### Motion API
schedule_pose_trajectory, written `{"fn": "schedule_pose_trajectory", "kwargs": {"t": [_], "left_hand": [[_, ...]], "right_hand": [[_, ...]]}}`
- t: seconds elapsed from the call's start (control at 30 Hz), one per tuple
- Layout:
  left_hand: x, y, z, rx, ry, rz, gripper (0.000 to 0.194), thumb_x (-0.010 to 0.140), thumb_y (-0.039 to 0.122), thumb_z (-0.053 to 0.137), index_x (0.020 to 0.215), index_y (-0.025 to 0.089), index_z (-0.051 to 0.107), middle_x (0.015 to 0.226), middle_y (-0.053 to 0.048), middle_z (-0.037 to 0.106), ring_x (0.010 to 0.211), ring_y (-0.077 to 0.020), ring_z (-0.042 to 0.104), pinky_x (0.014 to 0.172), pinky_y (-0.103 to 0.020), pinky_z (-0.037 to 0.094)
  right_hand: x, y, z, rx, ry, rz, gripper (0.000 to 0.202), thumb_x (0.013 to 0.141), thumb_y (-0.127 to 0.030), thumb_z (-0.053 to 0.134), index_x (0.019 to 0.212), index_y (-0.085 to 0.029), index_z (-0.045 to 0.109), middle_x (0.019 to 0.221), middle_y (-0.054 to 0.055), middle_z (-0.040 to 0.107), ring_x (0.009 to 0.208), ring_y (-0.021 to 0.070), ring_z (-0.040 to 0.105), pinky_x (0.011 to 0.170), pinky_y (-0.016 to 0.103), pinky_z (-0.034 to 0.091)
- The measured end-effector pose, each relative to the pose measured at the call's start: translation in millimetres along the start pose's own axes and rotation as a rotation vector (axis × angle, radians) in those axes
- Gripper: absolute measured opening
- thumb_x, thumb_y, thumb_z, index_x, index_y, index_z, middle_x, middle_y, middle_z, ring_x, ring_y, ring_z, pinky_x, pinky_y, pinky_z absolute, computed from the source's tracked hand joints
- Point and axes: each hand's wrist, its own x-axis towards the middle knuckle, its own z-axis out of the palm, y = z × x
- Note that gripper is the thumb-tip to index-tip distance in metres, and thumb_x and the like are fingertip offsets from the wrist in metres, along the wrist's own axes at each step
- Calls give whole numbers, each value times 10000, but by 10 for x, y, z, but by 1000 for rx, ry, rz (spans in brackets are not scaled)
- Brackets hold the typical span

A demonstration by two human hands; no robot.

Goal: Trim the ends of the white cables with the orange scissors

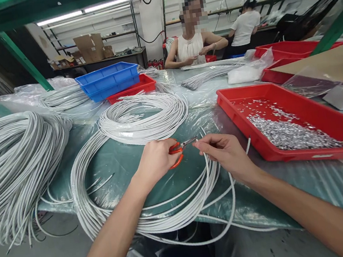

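Orange-handled scissors (176,150) sit in my left hand (156,161), its fingers wrapped round the handles. The metal blades point right, toward the fingertips of my right hand (223,151). Between thumb and fingers my right hand pinches the end of a white cable (208,170), close to the blade tips. That cable runs down into a large loose coil (84,193) of white cables lying under both forearms. A second coil of white cable (146,134) rests just beyond my hands.
A red tray (251,146) with many small silvery pieces stands at right. A thick cable bundle (8,157) hangs over the left edge. Behind are a blue bin (109,79), a smaller red bin (148,85) and a seated person (192,50). Green frame bars cross overhead.
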Motion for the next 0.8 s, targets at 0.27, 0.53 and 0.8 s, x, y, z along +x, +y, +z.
{"fn": "schedule_pose_trajectory", "kwargs": {"t": [0.27, 0.53, 0.8], "left_hand": [[-19, 31, -2, -298, -123, -130, 484, 780, 529, 611, 576, 181, 345, 555, 48, 271, 563, -89, 203, 505, -241, 186], [-21, 31, -16, -283, -175, -136, 486, 755, 542, 634, 572, 177, 371, 558, 46, 292, 554, -83, 219, 496, -240, 185], [-33, 31, -10, -358, -193, -141, 496, 747, 573, 636, 573, 174, 398, 570, 43, 298, 549, -79, 234, 495, -239, 192]], "right_hand": [[-13, 9, -9, -5, 14, -54, 276, 798, -438, 709, 784, -163, 718, 612, -5, 587, 468, 80, 390, 446, 248, 311], [-33, -15, 3, -71, 41, -104, 230, 807, -399, 700, 786, -171, 724, 628, 9, 624, 539, 123, 511, 520, 264, 423], [-32, -6, 15, -105, 93, -204, 135, 781, -317, 729, 767, -188, 767, 686, 30, 685, 641, 167, 600, 611, 298, 489]]}}
